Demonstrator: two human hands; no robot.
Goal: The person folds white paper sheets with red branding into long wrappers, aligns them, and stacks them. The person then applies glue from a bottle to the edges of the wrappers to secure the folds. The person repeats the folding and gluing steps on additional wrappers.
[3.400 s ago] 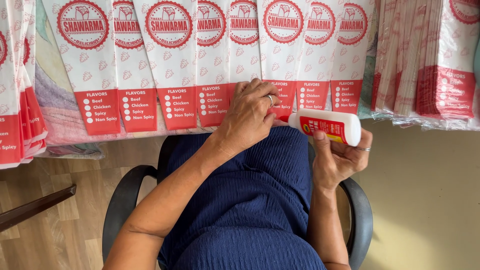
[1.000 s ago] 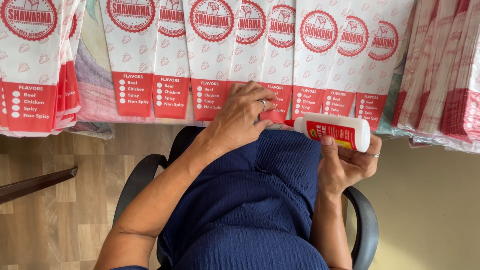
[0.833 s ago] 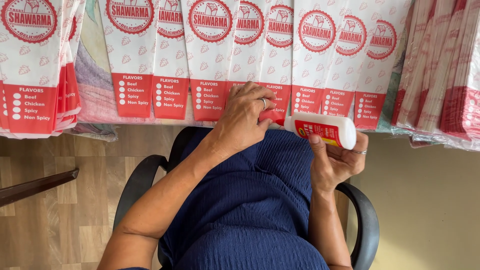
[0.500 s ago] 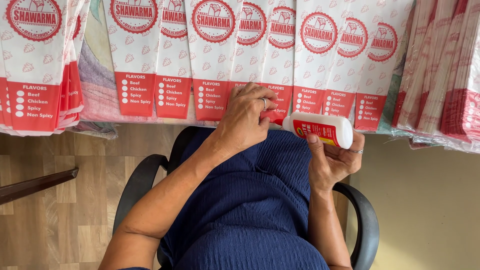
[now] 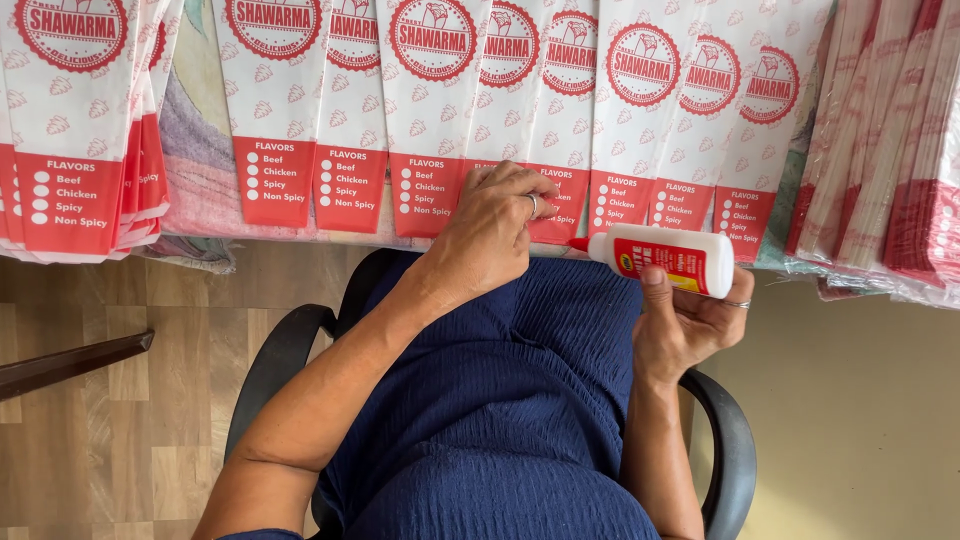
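My right hand point(image 5: 690, 320) grips a white glue bottle point(image 5: 665, 258) with a red and yellow label, held sideways so its red nozzle points left at the lower edge of a paper sleeve. My left hand point(image 5: 495, 225), with a ring on one finger, presses its fingertips on the red bottom end of a white and red printed paper sleeve point(image 5: 548, 190). Several such sleeves point(image 5: 430, 110) lie side by side in an overlapping row along the table edge.
More stacks of the same sleeves lie at the left point(image 5: 70, 130) and at the right point(image 5: 890, 150). I sit in a black armchair point(image 5: 285, 350) in dark blue clothing. A dark bar point(image 5: 70, 362) crosses the wooden floor at the left.
The glue bottle has shifted left and its nozzle now meets the sleeve edge beside my left fingers. The view has drifted slightly; my left hand stays pressed on the sleeve.
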